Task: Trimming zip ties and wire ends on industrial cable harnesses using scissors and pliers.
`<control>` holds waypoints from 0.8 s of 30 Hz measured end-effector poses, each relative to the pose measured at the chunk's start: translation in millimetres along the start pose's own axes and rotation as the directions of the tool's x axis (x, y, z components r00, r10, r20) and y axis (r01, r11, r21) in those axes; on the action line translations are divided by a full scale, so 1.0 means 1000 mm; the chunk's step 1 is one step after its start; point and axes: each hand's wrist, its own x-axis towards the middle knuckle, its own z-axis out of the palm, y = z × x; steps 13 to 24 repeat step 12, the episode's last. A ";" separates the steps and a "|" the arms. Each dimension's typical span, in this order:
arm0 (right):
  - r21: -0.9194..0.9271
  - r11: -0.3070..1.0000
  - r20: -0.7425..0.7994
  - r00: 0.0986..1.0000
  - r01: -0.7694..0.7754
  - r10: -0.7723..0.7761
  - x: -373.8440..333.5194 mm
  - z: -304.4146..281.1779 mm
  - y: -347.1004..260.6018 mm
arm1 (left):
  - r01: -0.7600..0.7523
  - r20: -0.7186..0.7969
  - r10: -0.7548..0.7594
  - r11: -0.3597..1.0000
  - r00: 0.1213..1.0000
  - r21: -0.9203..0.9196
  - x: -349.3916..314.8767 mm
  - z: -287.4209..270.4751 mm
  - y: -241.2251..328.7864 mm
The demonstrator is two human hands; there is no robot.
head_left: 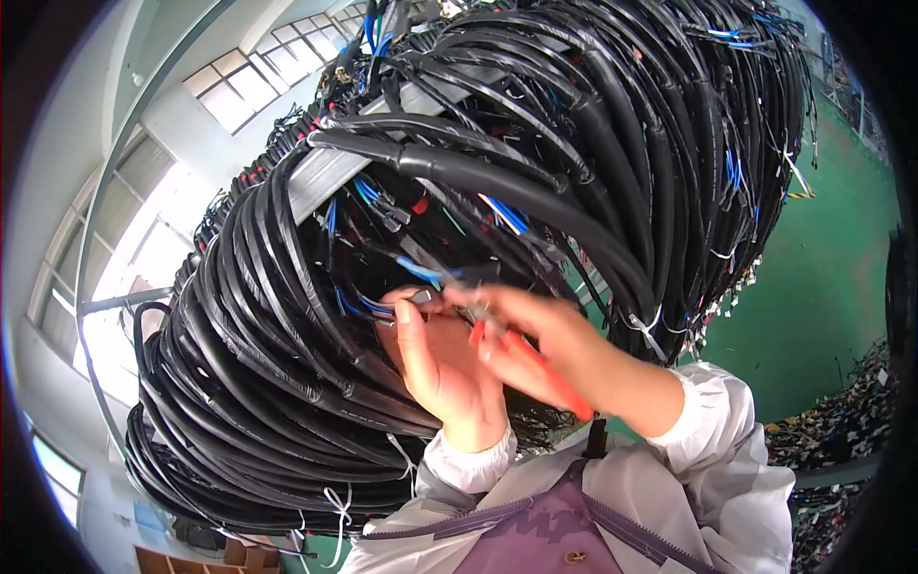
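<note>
My right hand is wrapped round red-handled pliers, whose metal head is smeared by motion. Close beside it, my left hand pinches a small dark connector between thumb and fingers. Thin blue and grey wires run from the black cable bundle to that connector. The pliers' head is near the left fingertips; whether it touches the connector I cannot tell. Blue wire ends hang just above both hands. Thick black wire harnesses curve around the hands on both sides.
A grey metal bar carries the hanging harnesses. White ties bind some bundles. At the right, a green floor leads to a heap of cable ends. Windows line the left wall; cardboard boxes sit low left.
</note>
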 end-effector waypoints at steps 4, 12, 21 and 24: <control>0.237 0.963 0.015 0.992 -0.126 0.126 0.015 -0.020 0.018 | -0.049 0.217 0.056 0.998 0.974 -0.039 0.008 -0.006 -0.003; 0.113 0.992 0.026 0.999 -0.047 0.045 0.010 -0.022 0.013 | 0.018 0.265 -0.008 0.999 0.964 -0.035 0.005 -0.003 -0.001; 0.113 0.992 0.026 0.999 -0.047 0.045 0.010 -0.022 0.013 | 0.018 0.265 -0.008 0.999 0.964 -0.035 0.005 -0.003 -0.001; 0.113 0.992 0.026 0.999 -0.047 0.045 0.010 -0.022 0.013 | 0.018 0.265 -0.008 0.999 0.964 -0.035 0.005 -0.003 -0.001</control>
